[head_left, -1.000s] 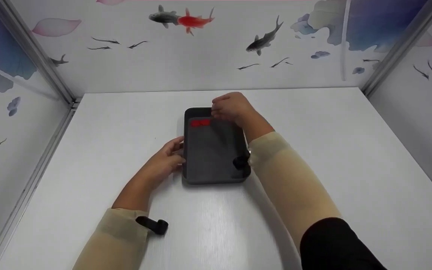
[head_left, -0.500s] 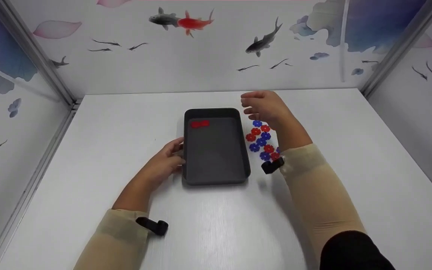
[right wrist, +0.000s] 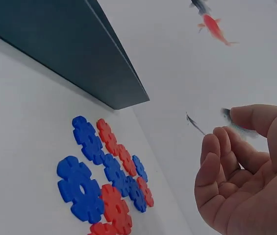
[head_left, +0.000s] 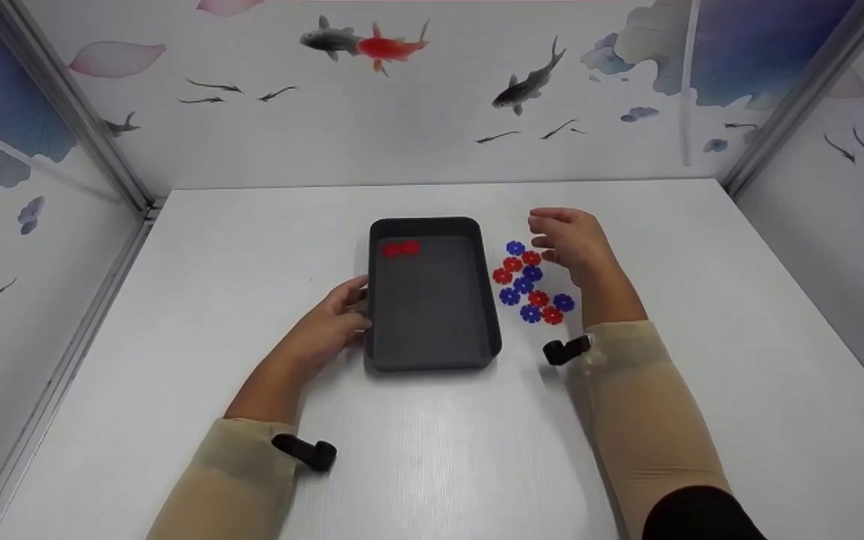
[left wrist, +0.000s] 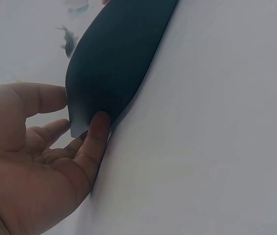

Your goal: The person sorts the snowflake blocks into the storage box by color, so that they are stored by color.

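The dark grey rectangular tray stands on the table, its outer wall large in the left wrist view. My left hand touches the tray's left side from outside with thumb and fingertips. Two red notched plastic discs lie inside at its far left corner. To the right of the tray, several red and blue flower-shaped discs lie flat on the table. My right hand hovers just beyond them at the right, fingers loosely bent. In the right wrist view nothing shows between the right thumb and fingers.
The white tabletop runs back to a wall painted with fish and lotus. Metal corner posts and side panels bound it left and right. A black wrist camera juts from the right sleeve.
My right hand has moved from above the tray's far edge out to the right, uncovering the loose discs. The left hand, tray and two red discs inside stay put.
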`<state>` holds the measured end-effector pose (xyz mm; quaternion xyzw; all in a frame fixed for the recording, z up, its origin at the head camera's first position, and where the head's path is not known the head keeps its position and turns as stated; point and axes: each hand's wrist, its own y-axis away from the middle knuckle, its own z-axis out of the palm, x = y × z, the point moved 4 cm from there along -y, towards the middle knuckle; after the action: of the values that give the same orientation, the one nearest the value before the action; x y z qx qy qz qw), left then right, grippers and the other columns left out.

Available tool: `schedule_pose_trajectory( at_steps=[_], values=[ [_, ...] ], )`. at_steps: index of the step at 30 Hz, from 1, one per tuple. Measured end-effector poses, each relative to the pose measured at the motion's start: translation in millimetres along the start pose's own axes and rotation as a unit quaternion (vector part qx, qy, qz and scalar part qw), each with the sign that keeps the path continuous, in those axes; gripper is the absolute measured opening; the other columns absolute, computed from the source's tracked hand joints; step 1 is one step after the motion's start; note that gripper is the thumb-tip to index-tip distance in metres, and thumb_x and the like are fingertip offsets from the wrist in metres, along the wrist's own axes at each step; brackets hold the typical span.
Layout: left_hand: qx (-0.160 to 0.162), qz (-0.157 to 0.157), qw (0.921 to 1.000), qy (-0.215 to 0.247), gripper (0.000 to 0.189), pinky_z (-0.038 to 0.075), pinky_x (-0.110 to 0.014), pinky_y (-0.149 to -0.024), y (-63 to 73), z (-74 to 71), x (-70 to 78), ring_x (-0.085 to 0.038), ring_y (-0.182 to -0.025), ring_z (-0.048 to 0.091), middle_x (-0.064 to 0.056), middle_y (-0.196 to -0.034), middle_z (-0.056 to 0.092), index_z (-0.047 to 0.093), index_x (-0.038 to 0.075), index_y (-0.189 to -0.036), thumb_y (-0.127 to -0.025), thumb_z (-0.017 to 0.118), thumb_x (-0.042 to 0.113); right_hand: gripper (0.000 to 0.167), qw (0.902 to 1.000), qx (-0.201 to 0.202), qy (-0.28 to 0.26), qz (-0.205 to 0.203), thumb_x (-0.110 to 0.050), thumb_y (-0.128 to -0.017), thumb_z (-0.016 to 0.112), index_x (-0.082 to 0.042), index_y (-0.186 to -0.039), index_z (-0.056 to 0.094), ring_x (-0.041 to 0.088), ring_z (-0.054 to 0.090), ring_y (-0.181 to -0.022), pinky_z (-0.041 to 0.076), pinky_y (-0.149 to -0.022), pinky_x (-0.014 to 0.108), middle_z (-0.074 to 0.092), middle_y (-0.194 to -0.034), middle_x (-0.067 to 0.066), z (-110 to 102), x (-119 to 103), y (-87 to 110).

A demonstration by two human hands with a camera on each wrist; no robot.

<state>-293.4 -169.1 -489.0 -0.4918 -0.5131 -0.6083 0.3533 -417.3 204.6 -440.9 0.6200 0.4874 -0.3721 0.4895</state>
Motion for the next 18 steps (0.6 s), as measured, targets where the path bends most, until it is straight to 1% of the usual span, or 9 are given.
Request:
schedule_pose_trajectory(
  at_steps=[7, 12, 15, 18],
  values=[
    [-0.004, -0.001, 1.0000, -0.001, 0.078, 0.043, -0.049, -0.124, 1.7, 0.1, 0.7, -0.027, -0.155, 0.042, -0.008, -0.171, 0.035, 0.032, 0.023, -0.169, -0.097, 0.055, 0.001, 0.046, 0.9988, 0.017, 0.029, 0.035, -0.041, -0.103, 0.070, -0.021, -0.144, 0.065, 0.026, 0.064, -0.127, 0.055, -0.110, 0.038, 0.063, -0.146, 0.007, -7, 22, -11.3],
    [-0.002, 0.000, 1.0000, -0.007, 0.077, 0.043, -0.050, -0.124, 1.5, -1.2, 1.4, -0.027, -0.154, 0.043, -0.007, -0.171, 0.036, 0.033, 0.023, -0.168, -0.098, 0.055, 0.002, 0.049, 0.9976, 0.022, 0.051, 0.042, -0.042, -0.102, 0.072, -0.022, -0.146, 0.063, 0.025, 0.061, -0.127, 0.054, -0.111, 0.038, 0.062, -0.145, 0.006, -9, 31, -14.3],
    [0.000, -0.003, 1.0000, -0.009, 0.077, 0.043, -0.049, -0.124, 1.3, -1.6, 1.1, -0.026, -0.154, 0.043, -0.006, -0.170, 0.037, 0.033, 0.025, -0.168, -0.098, 0.055, 0.003, 0.051, 0.9956, 0.020, 0.077, 0.049, -0.043, -0.101, 0.073, -0.022, -0.146, 0.063, 0.025, 0.060, -0.127, 0.053, -0.114, 0.039, 0.062, -0.143, 0.007, -10, 35, -15.5],
    [0.003, -0.008, 0.9998, -0.016, 0.077, 0.045, -0.048, -0.122, 2.0, -0.7, 1.2, -0.025, -0.154, 0.044, -0.005, -0.171, 0.037, 0.032, 0.026, -0.169, -0.098, 0.055, 0.004, 0.052, 0.9911, 0.012, 0.120, 0.058, -0.043, -0.100, 0.074, -0.023, -0.146, 0.063, 0.028, 0.060, -0.130, 0.053, -0.116, 0.041, 0.062, -0.142, 0.008, -12, 40, -17.3]
  ],
)
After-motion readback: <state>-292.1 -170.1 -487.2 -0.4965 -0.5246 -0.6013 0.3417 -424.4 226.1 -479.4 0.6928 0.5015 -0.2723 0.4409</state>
